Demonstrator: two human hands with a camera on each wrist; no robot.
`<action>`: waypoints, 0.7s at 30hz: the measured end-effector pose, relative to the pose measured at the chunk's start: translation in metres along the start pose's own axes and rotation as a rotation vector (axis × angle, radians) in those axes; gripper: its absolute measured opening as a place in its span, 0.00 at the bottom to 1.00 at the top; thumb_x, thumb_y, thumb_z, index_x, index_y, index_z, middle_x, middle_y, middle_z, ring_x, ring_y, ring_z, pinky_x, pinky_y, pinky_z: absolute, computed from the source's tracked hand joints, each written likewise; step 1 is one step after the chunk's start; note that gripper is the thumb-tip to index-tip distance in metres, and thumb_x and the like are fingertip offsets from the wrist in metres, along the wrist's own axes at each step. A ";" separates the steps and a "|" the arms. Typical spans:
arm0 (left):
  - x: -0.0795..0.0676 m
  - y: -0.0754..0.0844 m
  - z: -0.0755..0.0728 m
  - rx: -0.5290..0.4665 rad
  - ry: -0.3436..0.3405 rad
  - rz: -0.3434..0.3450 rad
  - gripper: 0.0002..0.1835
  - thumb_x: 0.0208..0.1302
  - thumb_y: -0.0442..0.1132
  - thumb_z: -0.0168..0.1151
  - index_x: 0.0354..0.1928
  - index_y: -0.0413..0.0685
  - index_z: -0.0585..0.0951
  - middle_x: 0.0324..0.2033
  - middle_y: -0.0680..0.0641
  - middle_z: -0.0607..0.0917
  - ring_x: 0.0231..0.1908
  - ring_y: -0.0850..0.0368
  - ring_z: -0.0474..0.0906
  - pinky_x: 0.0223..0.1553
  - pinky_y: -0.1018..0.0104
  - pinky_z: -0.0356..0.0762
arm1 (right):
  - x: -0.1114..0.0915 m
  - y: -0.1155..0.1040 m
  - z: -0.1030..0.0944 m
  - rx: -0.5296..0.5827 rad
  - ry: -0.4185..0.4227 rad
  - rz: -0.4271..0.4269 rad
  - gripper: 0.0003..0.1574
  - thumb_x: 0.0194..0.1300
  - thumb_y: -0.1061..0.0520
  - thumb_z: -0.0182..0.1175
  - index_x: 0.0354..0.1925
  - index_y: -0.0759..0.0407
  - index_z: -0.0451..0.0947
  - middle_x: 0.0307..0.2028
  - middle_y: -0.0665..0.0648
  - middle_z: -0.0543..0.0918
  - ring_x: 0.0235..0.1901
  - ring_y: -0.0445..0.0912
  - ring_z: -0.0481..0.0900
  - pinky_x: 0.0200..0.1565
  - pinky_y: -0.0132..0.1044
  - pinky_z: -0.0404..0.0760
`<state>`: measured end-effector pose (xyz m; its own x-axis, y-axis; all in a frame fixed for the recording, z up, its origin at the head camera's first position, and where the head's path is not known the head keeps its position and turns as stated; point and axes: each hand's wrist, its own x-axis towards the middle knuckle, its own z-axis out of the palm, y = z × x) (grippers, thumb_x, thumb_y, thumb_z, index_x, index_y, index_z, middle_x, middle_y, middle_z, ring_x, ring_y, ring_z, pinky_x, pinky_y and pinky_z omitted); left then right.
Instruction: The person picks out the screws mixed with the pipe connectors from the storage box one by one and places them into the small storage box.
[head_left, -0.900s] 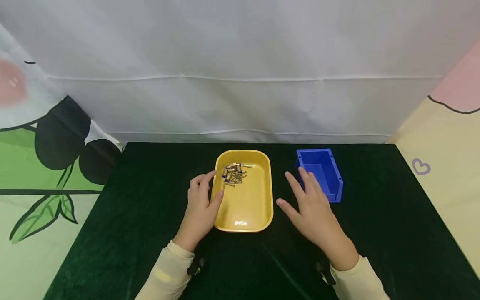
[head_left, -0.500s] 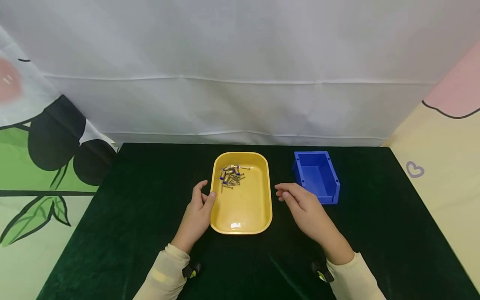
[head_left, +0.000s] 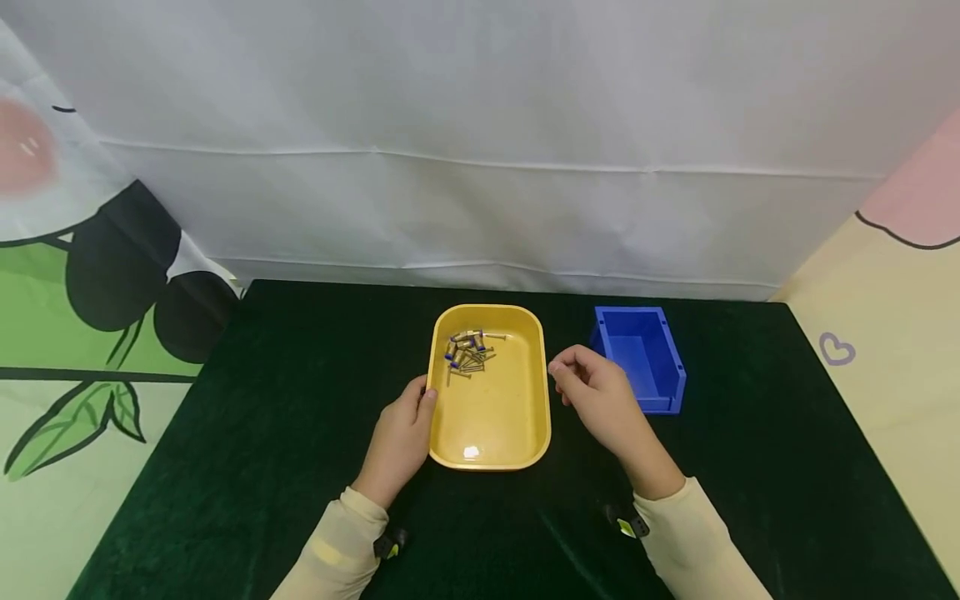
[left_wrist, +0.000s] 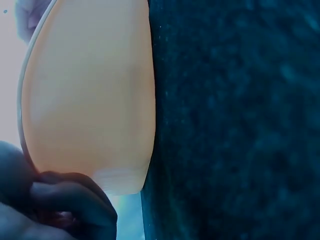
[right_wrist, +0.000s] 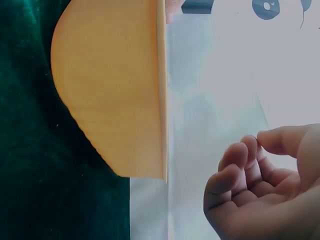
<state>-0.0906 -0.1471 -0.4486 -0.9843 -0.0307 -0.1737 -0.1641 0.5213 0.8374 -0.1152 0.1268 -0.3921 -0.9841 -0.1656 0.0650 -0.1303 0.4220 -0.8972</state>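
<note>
- The left grip pinches the left wall of the tray: the thumb lies at the rim, the other fingers are curled at the outer side.
- The right grip has its fingers curled and the tip of the thumb pressed together with a fingertip; it is near the right rim of the tray, but apart from it.
- The tray is yellow and stands between both grips, with its open side up. Its long axis runs away from the person, almost straight.
- Inside the tray, in the far left part, is one loose heap of screws and brass pieces with blue ends.
- The screws point in different directions: one lies crosswise at the far side of the heap, another lies along the left wall. How many there are, I cannot tell.
- To the right of the tray, behind the right grip, is the blue bin. Its long axis also goes away from the person, and its low side faces the person.
- Tray and bin are on the dark green tabletop.
</note>
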 end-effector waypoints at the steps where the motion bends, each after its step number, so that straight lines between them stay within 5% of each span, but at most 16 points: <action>1: 0.000 0.000 0.000 0.004 0.004 -0.002 0.22 0.79 0.53 0.42 0.67 0.51 0.66 0.31 0.46 0.78 0.25 0.53 0.78 0.26 0.60 0.78 | 0.002 -0.001 0.002 0.003 -0.002 0.005 0.12 0.75 0.52 0.55 0.44 0.60 0.78 0.31 0.58 0.78 0.30 0.55 0.77 0.33 0.39 0.81; 9: -0.001 0.000 -0.001 0.038 0.005 -0.034 0.12 0.79 0.51 0.43 0.50 0.51 0.67 0.27 0.44 0.75 0.22 0.51 0.74 0.21 0.63 0.73 | 0.017 -0.008 0.014 0.020 -0.062 0.014 0.10 0.76 0.52 0.54 0.43 0.56 0.77 0.30 0.60 0.76 0.30 0.56 0.76 0.33 0.40 0.80; 21: 0.002 -0.004 -0.004 0.030 -0.062 -0.027 0.17 0.79 0.55 0.42 0.47 0.51 0.72 0.27 0.45 0.77 0.22 0.50 0.76 0.22 0.62 0.72 | 0.035 -0.014 0.031 -0.075 -0.141 0.001 0.11 0.75 0.51 0.56 0.43 0.56 0.79 0.30 0.55 0.77 0.30 0.50 0.75 0.32 0.38 0.77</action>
<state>-0.0919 -0.1527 -0.4499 -0.9735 0.0073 -0.2286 -0.1876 0.5465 0.8162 -0.1441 0.0873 -0.3906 -0.9580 -0.2866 -0.0028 -0.1431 0.4866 -0.8618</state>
